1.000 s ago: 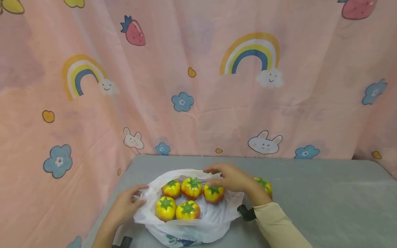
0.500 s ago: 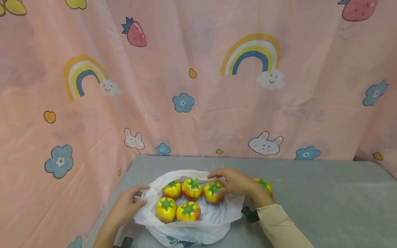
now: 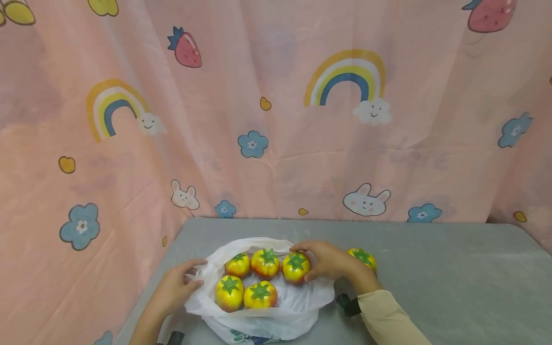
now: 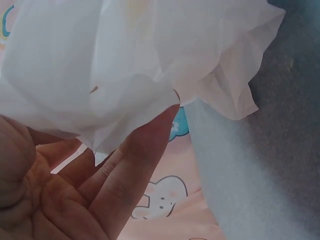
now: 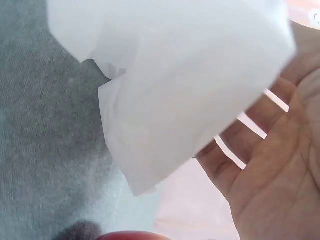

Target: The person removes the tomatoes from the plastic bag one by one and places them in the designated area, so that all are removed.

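Note:
A white plastic bag (image 3: 297, 306) lies with its mouth spread upward in the head view. Inside it sit several glossy yellow-and-red tomatoes (image 3: 260, 294), each with a green star-shaped top. At the bag's left rim my left hand (image 3: 174, 285) touches the film, its thumb and fingers apart; the left wrist view shows film draped over the fingertips. My right hand (image 3: 329, 261) reaches over the right rim beside the rightmost tomato (image 3: 295, 268). Its fingers lie spread and fairly straight in the right wrist view, past the film. Whether they touch that tomato I cannot tell.
Another tomato (image 3: 362, 258) stands on the grey table (image 3: 453, 282) outside the bag, partly behind the right forearm. A red rounded thing (image 5: 135, 235) shows at the bottom edge of the right wrist view. A pink printed curtain (image 3: 276, 143) hangs behind the table.
My right hand has drawn back slightly right and down, uncovering more of the rightmost tomato. The left hand and the bag stay almost where they were.

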